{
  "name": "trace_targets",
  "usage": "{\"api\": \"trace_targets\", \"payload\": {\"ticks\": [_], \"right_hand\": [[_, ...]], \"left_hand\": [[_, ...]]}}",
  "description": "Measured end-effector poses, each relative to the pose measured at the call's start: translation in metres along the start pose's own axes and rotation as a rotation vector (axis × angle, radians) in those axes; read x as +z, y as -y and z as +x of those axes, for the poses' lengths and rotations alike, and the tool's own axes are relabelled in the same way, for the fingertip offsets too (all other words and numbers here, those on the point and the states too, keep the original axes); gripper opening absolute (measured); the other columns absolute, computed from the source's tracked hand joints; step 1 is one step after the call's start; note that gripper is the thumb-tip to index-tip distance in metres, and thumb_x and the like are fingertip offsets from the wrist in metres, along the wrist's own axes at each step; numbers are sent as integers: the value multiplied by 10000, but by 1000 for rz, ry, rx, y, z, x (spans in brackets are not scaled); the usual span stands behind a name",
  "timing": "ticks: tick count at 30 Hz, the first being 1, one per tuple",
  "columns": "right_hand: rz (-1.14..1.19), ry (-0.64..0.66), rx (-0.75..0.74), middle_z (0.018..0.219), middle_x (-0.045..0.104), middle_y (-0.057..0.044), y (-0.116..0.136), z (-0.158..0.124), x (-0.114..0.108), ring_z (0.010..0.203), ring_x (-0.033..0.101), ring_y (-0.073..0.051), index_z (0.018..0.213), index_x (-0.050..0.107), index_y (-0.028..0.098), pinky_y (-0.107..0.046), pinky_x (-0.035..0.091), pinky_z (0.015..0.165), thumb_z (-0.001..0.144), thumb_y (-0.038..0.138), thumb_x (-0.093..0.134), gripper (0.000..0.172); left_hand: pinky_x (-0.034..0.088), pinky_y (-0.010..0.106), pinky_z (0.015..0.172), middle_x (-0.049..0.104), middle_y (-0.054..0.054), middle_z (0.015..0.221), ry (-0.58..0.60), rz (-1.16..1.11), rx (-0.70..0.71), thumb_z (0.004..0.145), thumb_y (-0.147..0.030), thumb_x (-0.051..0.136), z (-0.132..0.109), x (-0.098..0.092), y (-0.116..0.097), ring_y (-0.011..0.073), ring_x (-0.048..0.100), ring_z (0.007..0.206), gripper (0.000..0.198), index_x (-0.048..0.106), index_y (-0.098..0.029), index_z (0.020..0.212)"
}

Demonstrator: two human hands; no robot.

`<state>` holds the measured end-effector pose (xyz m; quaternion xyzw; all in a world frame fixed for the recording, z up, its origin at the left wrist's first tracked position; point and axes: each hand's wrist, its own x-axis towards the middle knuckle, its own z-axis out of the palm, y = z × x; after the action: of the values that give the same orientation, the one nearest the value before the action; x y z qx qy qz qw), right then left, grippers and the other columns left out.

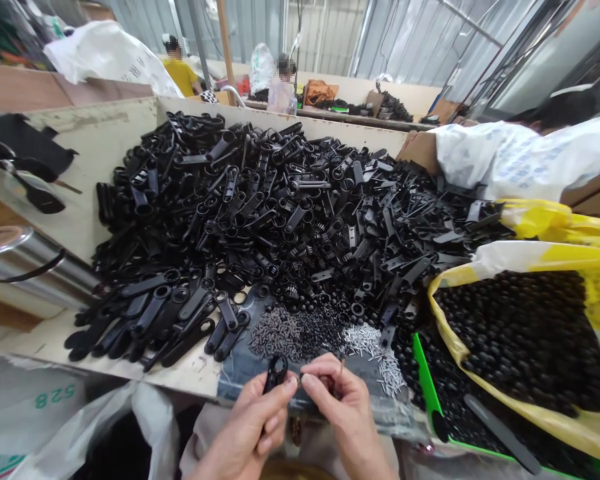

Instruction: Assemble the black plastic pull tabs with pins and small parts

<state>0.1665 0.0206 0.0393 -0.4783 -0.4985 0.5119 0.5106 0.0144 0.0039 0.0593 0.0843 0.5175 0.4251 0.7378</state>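
My left hand [260,417] is closed around a black plastic ring-ended part [277,369], whose round head points up. My right hand [347,403] is beside it, thumb and forefinger pinched near the left fingertips on something too small to make out. Just beyond my hands, on a dark mat [245,380], lie small heaps: brownish bits [275,333], tiny black pieces [321,333] and silver pins [367,341]. To the left, black ring-ended handles [150,313] lie in a loose row.
A large heap of black plastic parts [260,193] fills the walled bench. Right are a yellow-edged bag of black balls [530,340] and a green-edged tray [425,373]. A steel flask [35,267] lies left. Two people [183,73] are in the background.
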Motion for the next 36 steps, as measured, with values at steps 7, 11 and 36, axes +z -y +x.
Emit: {"api": "trace_targets", "payload": {"ticks": [7, 11, 36], "right_hand": [[23, -3, -8, 733, 630, 3, -3, -2, 0, 630, 524, -137, 816, 795, 230, -238, 426, 589, 870, 426, 793, 203], [-109, 45, -114, 730, 662, -11, 4, -2, -7, 617, 540, -144, 821, 805, 236, -245, 422, 569, 907, 398, 758, 189], [-371, -55, -317, 706, 608, 9, 6, -10, -20, 524, 529, -124, 929, 747, 222, -214, 430, 459, 915, 193, 681, 73]], "left_hand": [[113, 156, 400, 344, -160, 465, -25, 21, 42, 495, -571, 977, 3, 1, 4, 15, 146, 411, 621, 626, -188, 835], [95, 184, 429, 375, -129, 503, -6, 152, 114, 587, -524, 950, -8, 7, -7, 25, 186, 438, 509, 684, -161, 826], [280, 230, 525, 597, -42, 565, 233, -44, -157, 712, -246, 720, -14, 8, -13, 65, 403, 454, 242, 660, -167, 933]]}}
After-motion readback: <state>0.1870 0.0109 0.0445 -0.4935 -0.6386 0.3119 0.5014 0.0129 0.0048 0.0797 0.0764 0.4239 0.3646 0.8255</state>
